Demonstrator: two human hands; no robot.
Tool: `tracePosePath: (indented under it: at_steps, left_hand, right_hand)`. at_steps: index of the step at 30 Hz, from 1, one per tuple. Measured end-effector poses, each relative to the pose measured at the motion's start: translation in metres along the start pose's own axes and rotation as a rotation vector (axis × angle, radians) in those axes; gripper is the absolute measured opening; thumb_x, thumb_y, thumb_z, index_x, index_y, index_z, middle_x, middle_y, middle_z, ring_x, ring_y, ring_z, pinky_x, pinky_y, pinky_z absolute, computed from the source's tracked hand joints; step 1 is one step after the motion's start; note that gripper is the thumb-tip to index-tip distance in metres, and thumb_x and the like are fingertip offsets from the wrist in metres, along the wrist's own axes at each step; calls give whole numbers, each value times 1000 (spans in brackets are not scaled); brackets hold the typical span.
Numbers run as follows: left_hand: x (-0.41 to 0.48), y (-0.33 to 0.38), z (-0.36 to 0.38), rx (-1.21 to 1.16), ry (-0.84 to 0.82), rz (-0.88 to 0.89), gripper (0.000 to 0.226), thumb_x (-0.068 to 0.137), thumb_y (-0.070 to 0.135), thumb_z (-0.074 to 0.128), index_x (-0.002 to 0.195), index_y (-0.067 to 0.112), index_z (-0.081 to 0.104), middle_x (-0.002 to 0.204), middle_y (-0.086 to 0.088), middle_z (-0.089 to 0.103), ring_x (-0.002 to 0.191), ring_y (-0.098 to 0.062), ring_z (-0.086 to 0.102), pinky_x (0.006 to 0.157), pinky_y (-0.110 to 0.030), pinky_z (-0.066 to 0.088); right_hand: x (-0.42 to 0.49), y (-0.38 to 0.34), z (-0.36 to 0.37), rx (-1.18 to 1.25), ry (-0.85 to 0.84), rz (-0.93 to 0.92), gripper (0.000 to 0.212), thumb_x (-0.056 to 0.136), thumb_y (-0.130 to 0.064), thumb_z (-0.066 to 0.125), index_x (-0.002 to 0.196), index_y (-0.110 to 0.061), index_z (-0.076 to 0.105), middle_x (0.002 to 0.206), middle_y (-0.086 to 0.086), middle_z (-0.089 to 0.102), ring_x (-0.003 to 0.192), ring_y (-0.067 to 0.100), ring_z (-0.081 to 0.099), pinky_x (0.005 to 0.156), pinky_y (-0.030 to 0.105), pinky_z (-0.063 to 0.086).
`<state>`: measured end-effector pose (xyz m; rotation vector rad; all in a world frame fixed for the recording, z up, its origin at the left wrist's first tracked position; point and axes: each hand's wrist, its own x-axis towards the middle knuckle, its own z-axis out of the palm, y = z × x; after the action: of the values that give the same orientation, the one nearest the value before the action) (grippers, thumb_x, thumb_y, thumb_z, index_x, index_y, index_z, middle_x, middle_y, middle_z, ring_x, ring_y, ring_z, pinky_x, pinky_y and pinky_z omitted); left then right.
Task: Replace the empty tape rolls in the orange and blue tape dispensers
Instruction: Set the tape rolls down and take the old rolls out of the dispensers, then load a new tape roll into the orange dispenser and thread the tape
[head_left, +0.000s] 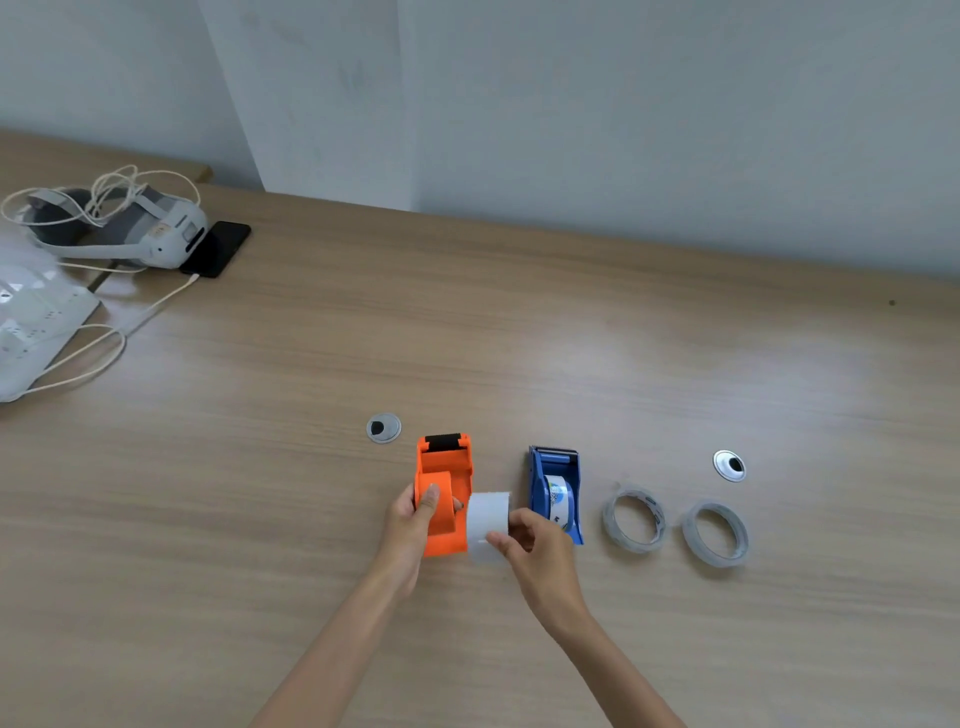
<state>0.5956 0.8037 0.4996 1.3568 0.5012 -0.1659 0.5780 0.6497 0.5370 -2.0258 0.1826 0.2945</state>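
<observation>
The orange tape dispenser (444, 493) lies on the wooden table, and my left hand (410, 525) grips it from the left with the thumb on its orange hub. Just to its right, my right hand (535, 545) pinches a white empty roll core (487, 522), held beside the dispenser's right side. The blue tape dispenser (555, 491) stands further right with a printed roll inside it. Two clear tape rolls lie flat to its right, one (635, 518) nearer and one (715, 532) further right.
Two round metal cable grommets (384, 427) (729, 465) are set in the table. At the far left lie a grey headset (130, 223) with white cables, a black phone (215, 249) and a white power strip (36, 317). A wall runs behind the table.
</observation>
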Motion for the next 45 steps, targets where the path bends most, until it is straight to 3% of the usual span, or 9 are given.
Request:
tracePosePath:
  at_steps: [5,9,16,21,28,32,35,39,45]
  left_hand:
    - [10,-13,6,21,-29,-28,16,94,24,53,91,10,59,63,5,69,54,-1,65,53,-17,54]
    - [11,-32,23,87,-48,-61,19,97,20,48,95,4,57,73,-5,66,52,3,64,50,-13,52]
    - [22,-54,31,39,-54,-54,29,89,30,52,98,3,59,74,-4,69,60,-3,67,57,-16,54]
    - [30,-68,27,66,-58,-26,35,78,39,53,93,9,60,67,5,74,69,-8,67,66,-16,54]
    - [32,-73,25,50,-59,-18,85,44,83,62,87,9,60,64,5,74,65,1,68,65,-9,52]
    - [30,-69,31,78,-142,-67,42,80,42,61,90,2,59,60,8,74,61,3,68,69,-19,51]
    - [28,-66,29,122,-148,-71,28,84,29,50,86,2,60,62,7,73,61,0,66,65,-14,51]
    - [20,-67,30,144,-141,-104,23,96,18,46,84,4,60,65,6,73,67,-8,65,70,-23,49]
    - [0,-57,32,115,-133,-91,28,81,33,47,80,8,60,65,2,69,65,-6,65,74,-28,48]
  right_hand:
    - [54,-48,-16,-193,88,-221,17,83,-8,64,70,-4,53,61,-5,47,56,7,39,56,19,33]
    - [134,-49,0,-560,31,-342,3,82,0,58,85,1,60,88,17,62,79,34,56,62,39,41]
    - [199,-17,33,-1013,-149,-497,53,70,22,55,117,-2,58,115,19,59,108,36,53,83,39,42]
    - [211,-5,38,-1149,-250,-469,45,75,20,51,115,0,58,118,21,56,112,35,49,91,38,41]
    - [197,-9,20,-755,-234,-451,41,82,0,62,122,-1,51,124,17,51,120,31,43,97,34,37]
    - [125,21,-40,-301,203,-351,22,89,-7,56,110,-8,61,108,4,61,103,15,51,85,10,37]
    - [79,101,-86,-389,423,-90,13,87,-3,56,98,-7,63,100,6,62,96,22,55,80,19,38]
    - [56,164,-101,-697,221,44,31,70,-6,77,97,-7,64,92,10,63,87,32,59,74,36,47]
    - [62,166,-98,-840,214,44,37,53,9,73,74,-19,62,71,-3,60,75,25,61,68,28,33]
